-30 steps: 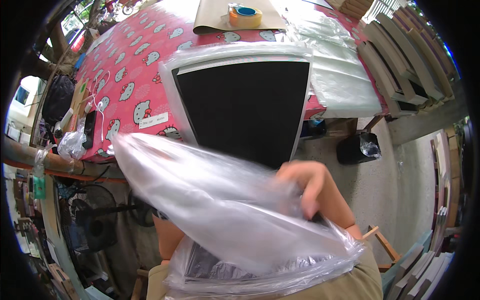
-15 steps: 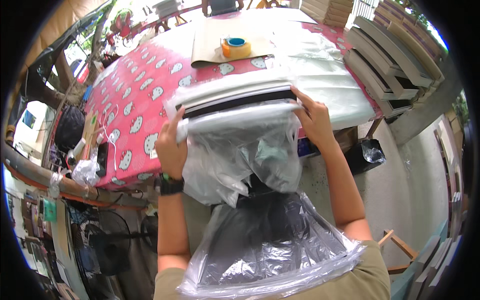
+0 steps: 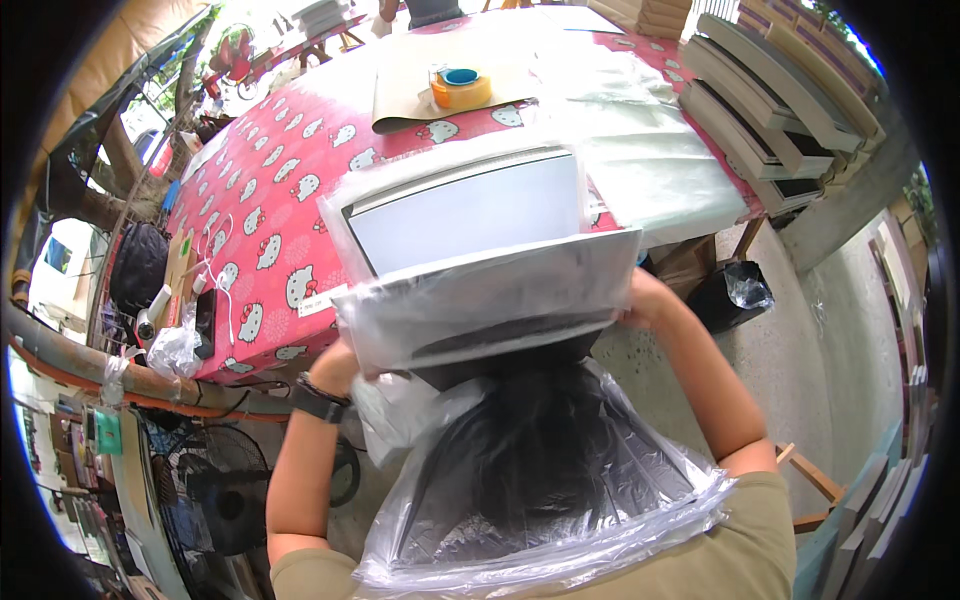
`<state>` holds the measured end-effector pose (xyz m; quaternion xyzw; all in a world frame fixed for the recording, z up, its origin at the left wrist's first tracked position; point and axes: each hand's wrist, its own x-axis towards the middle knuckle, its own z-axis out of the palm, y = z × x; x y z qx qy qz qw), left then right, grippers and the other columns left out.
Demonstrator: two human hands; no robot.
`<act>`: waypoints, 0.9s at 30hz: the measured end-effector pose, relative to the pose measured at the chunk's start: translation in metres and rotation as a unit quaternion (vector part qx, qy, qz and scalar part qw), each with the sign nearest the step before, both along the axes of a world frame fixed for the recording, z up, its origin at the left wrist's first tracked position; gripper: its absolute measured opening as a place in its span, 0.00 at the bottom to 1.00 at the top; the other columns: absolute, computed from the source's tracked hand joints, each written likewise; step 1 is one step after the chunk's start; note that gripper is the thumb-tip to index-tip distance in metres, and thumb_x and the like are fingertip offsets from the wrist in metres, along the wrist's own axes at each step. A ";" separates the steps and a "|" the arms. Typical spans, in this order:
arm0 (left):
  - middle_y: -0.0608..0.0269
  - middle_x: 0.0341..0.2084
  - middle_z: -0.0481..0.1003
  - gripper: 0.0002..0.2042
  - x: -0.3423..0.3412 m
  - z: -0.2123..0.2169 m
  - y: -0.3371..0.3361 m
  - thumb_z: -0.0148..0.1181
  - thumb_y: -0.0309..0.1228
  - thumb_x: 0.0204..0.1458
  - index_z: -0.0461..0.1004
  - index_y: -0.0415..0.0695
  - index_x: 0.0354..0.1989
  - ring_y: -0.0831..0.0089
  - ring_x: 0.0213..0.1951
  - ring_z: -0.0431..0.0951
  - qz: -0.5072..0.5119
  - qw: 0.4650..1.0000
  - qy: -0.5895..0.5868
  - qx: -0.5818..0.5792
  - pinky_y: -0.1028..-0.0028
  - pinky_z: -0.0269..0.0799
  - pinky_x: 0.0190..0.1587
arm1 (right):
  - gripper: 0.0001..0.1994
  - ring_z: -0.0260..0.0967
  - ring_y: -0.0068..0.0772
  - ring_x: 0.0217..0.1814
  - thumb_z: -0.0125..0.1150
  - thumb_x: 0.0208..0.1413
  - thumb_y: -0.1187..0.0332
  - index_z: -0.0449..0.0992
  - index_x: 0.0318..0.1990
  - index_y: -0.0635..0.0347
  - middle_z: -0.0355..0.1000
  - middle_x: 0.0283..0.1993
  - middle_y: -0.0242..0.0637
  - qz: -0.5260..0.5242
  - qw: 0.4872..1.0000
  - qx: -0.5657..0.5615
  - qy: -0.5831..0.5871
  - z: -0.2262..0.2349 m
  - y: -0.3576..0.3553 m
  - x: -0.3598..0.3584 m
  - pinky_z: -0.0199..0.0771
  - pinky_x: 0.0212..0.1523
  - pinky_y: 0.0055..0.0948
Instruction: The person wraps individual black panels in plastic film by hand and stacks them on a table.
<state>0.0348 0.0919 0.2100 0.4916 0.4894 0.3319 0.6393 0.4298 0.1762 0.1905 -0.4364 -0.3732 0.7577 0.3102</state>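
Note:
A flat grey panel [image 3: 490, 300] in cloudy clear plastic is tilted toward me at the table's front edge. My left hand [image 3: 338, 368] grips its lower left corner, and my right hand [image 3: 648, 298] holds the right end. The fingers of both hands are partly hidden by the panel. Just beyond it, on the table, lies a white panel [image 3: 470, 205] with a thin dark border, also within clear plastic. Loose plastic film [image 3: 395, 410] hangs below my left hand. Whether the two panels are joined I cannot tell.
The table [image 3: 270, 215] has a pink patterned cover. Toward the back, an orange tape roll [image 3: 462, 92] stands on a tan sheet [image 3: 400, 95]. Pale plastic sheeting [image 3: 670, 180] covers the right side. Thick panels [image 3: 780, 110] are stacked at right; a phone [image 3: 206, 322] lies left.
The grey panel has tipped down toward me, exposing the white panel behind it. Both hands have moved lower and nearer my body, and slightly farther apart.

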 end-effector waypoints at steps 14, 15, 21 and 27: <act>0.48 0.41 0.70 0.15 0.045 -0.224 -0.052 0.46 0.33 0.48 0.70 0.38 0.41 0.54 0.45 0.67 0.045 0.871 0.449 0.193 0.62 0.60 0.47 | 0.13 0.67 0.24 0.34 0.44 0.49 0.76 0.68 0.42 0.64 0.70 0.37 0.35 -0.044 0.791 0.353 -0.498 -0.183 -0.070 0.000 0.65 0.34 0.22; 0.48 0.43 0.69 0.16 0.041 -0.226 -0.047 0.46 0.35 0.48 0.69 0.40 0.43 0.53 0.47 0.66 0.029 0.846 0.493 0.202 0.61 0.59 0.49 | 0.13 0.67 0.25 0.35 0.44 0.49 0.76 0.68 0.43 0.64 0.70 0.37 0.35 -0.013 0.761 0.364 -0.537 -0.180 -0.064 0.002 0.65 0.34 0.22; 0.48 0.40 0.69 0.13 -0.058 -0.199 -0.043 0.51 0.27 0.42 0.70 0.40 0.38 0.52 0.41 0.69 0.148 0.770 0.596 0.173 0.63 0.64 0.43 | 0.18 0.63 0.26 0.47 0.41 0.56 0.60 0.63 0.50 0.62 0.66 0.46 0.36 -0.121 0.928 0.351 -0.031 -0.033 -0.038 -0.011 0.60 0.46 0.25; 0.60 0.26 0.72 0.09 -0.067 -0.032 -0.037 0.53 0.26 0.47 0.70 0.38 0.37 0.68 0.29 0.71 0.413 0.738 0.430 0.316 0.70 0.66 0.35 | 0.33 0.59 0.31 0.53 0.33 0.54 0.42 0.62 0.52 0.66 0.63 0.52 0.37 -0.120 0.983 0.038 0.136 -0.055 -0.058 -0.008 0.57 0.52 0.30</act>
